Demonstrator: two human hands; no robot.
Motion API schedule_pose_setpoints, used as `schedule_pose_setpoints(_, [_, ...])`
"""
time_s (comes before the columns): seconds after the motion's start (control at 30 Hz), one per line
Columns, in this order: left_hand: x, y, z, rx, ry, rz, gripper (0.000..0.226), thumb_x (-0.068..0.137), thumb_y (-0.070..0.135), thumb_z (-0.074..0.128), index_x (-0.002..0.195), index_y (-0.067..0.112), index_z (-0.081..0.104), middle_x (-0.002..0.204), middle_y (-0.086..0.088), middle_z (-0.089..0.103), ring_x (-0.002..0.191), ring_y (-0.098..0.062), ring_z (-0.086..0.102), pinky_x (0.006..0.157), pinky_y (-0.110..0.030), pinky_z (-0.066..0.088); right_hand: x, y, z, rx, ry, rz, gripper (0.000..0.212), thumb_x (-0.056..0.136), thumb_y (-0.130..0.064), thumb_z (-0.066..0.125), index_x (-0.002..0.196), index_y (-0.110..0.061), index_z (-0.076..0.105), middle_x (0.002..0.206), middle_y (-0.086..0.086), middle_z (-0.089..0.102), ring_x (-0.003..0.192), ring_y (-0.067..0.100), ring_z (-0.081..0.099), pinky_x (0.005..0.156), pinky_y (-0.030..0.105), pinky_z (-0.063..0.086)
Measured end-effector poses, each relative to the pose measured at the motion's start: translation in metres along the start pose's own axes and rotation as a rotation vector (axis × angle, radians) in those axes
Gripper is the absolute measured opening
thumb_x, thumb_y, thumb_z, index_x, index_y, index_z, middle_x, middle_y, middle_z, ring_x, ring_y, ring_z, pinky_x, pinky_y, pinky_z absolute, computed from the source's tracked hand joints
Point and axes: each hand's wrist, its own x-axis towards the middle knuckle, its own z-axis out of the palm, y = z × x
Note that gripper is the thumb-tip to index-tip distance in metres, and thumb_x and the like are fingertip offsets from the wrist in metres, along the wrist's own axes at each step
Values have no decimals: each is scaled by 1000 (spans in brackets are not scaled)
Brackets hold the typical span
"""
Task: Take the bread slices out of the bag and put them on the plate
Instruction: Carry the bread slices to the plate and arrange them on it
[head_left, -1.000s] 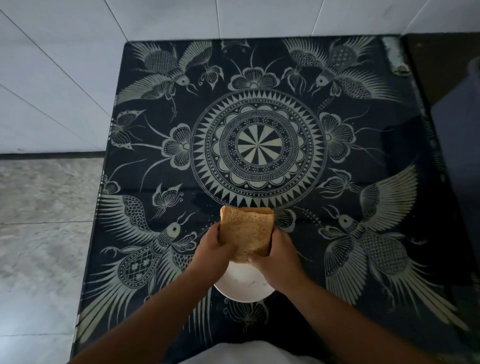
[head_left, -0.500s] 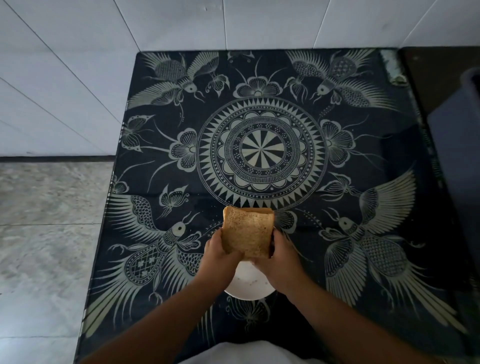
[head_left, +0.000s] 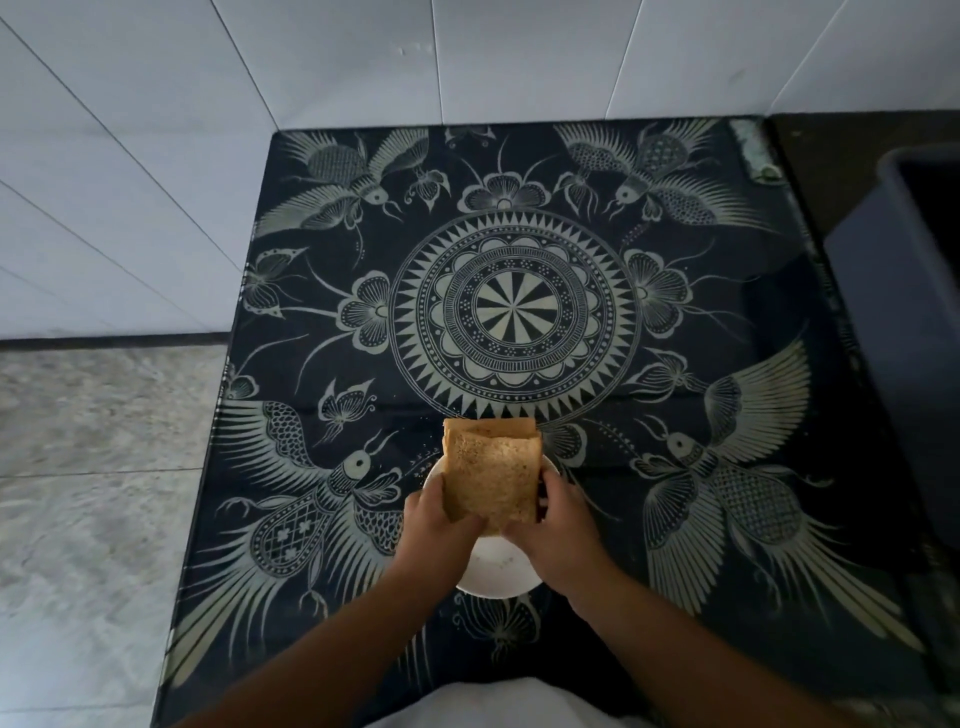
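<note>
Lower centre of the frame: left hand clamps one edge of the bread slices, right hand pinches the opposite edge, probably so the stack stays together right above the white plate. No bag visible.

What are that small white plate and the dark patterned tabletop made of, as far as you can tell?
The small white round plate looks like glazed ceramic, though plastic is possible: smooth, even white, with a few crumbs on it. The dark tabletop with pale bird and mandala patterns seems to be printed cloth under glass or clear sheet; its surface has a faint sheen and a hard straight edge.
</note>
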Motion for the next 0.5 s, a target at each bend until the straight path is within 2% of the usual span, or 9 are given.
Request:
schedule_pose_setpoints(0.03, [-3,-2,0,-6,-6,-3,65,85,20,66,142,20,37,123,-2,40,96,-9,47,75,-27,39,-2,1,0,-1,-5,-1,64,73,-15,84,126,-30,53,118,-6,59,101,2,59,69,15,54])
schedule_pose_setpoints(0.07, [-5,-4,1,-9,-12,-5,64,85,20,66,142,19,37,123,-1,40,97,-10,47,76,-27,40,-3,3,0,-17,-7,9,62,74,-14,83,126,-27,53,118,-4,60,100,5,60,72,20,56])
schedule_pose_setpoints(0.13, [-8,-7,1,-8,-21,-8,64,85,20,66,142,18,37,121,0,38,94,-7,46,71,-24,39,-7,5,0,-81,-12,40,61,76,-14,81,130,-19,54,120,3,56,105,15,60,83,36,59])
schedule_pose_setpoints(0.17, [-9,-9,0,-4,-23,-5,64,86,20,66,143,17,36,121,1,38,93,-6,45,69,-22,38,-9,5,0,-110,-13,55,62,77,-14,80,133,-18,52,121,4,52,107,17,57,86,39,57])
schedule_pose_setpoints(0.27, [-8,-9,-2,17,-33,-8,65,86,18,65,143,15,36,121,1,39,100,-13,48,78,-27,40,-11,6,0,-162,-7,69,67,80,-15,76,139,-19,45,122,2,42,109,17,53,88,34,51])
schedule_pose_setpoints(0.4, [-8,-9,-6,-29,-26,14,64,83,15,68,141,17,41,122,-2,54,104,-18,57,78,-29,50,-15,6,4,-103,5,82,69,77,-12,75,139,-19,45,130,10,46,114,24,56,92,48,55])
schedule_pose_setpoints(0.47, [-10,-10,-6,-57,-23,8,67,81,18,70,142,19,40,125,-4,55,108,-20,58,87,-39,53,-19,7,6,-106,13,86,75,76,-17,77,142,-20,42,133,8,43,117,23,54,94,47,54])
schedule_pose_setpoints(0.5, [-11,-10,-6,-58,-22,12,67,81,20,70,141,20,41,123,-3,56,106,-19,59,88,-40,54,-20,8,7,-106,16,89,78,76,-20,78,144,-22,40,134,7,40,117,22,52,94,45,54])
